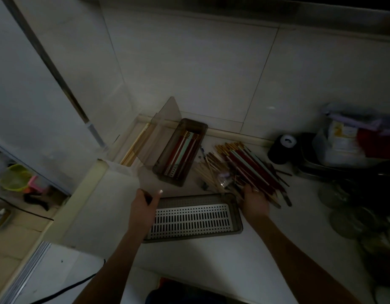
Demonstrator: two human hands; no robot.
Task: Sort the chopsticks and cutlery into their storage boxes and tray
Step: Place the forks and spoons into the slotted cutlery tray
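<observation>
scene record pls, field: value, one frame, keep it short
left hand: grips the left end of the near box
right hand: on the near ends of the loose chopsticks, grip unclear
near box: smoky, only a perforated white tray inside
far box: dark, holds red and pale chopsticks
loose chopsticks: mixed pile on the counter, right of both boxes

A dim home kitchen, seen from my head. I stand at a white worktop [211,255] set into a corner of tiled walls [189,73]. On it lie chopsticks [251,167], a storage box [180,152], a perforated drain tray [189,218] and, at my right, metal lids [352,218] and a steel basin [310,172].
</observation>
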